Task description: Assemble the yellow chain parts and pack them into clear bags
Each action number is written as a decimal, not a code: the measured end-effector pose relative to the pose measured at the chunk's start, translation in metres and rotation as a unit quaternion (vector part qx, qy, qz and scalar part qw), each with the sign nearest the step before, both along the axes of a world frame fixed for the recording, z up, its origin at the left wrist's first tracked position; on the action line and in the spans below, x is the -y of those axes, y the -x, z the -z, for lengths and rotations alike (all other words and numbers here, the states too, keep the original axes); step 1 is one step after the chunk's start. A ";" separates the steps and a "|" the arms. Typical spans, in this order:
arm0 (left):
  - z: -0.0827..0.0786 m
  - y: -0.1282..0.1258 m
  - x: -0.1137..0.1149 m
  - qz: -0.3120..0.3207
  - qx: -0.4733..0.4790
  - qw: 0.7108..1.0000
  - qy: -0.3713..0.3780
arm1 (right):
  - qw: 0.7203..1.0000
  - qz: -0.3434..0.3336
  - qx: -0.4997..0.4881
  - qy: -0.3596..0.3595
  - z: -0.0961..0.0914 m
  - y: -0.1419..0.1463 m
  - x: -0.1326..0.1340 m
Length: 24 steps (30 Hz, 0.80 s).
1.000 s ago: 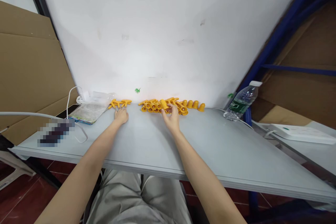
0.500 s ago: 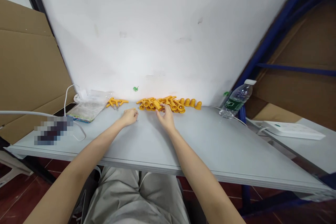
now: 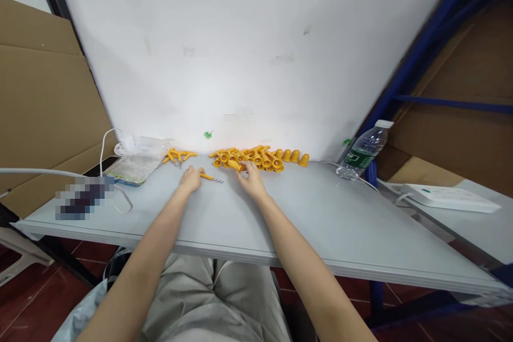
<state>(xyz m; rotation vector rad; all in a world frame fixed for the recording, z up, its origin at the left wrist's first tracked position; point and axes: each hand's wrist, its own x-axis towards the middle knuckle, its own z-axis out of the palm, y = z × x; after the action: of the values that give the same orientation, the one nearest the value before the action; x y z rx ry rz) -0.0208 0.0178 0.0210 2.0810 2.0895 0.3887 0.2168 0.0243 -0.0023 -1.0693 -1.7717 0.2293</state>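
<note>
My left hand (image 3: 190,178) rests on the grey table (image 3: 248,224) with its fingers curled on the yellow handle of a small corkscrew (image 3: 211,177), whose metal screw points right. My right hand (image 3: 250,180) lies a short way to the right, fingers closed on a yellow plastic cap (image 3: 236,165) at the front of a pile of yellow caps and handles (image 3: 250,158) along the white wall. A smaller group of yellow T-handled corkscrews (image 3: 178,155) lies to the left of the pile.
A clear plastic bag (image 3: 136,164) and a white cable (image 3: 105,144) lie at the back left, beside a blurred dark object (image 3: 82,199). A water bottle (image 3: 363,149) stands at the back right. A white power strip (image 3: 449,197) sits on a second surface to the right.
My left hand went from the T-handle group toward the middle and now holds a corkscrew pulled out onto the table. My right hand drew a cap slightly out of the pile.
</note>
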 end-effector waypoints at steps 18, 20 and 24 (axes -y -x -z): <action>0.016 0.004 0.004 -0.025 0.132 0.989 -0.054 | 0.985 -0.160 -0.028 0.058 0.009 -0.011 -0.014; 0.016 0.004 0.004 -0.026 0.131 0.989 -0.058 | 0.984 -0.162 -0.035 0.063 0.009 -0.010 -0.014; 0.016 0.005 0.004 -0.028 0.128 0.989 -0.070 | 0.985 -0.155 -0.038 0.070 0.009 -0.011 -0.015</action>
<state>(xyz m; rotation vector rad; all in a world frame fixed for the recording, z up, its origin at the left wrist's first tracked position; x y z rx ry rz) -0.0253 0.0134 0.0045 1.9260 2.0237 0.7874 0.2281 0.0391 -0.0110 -0.8636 -1.8686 0.5867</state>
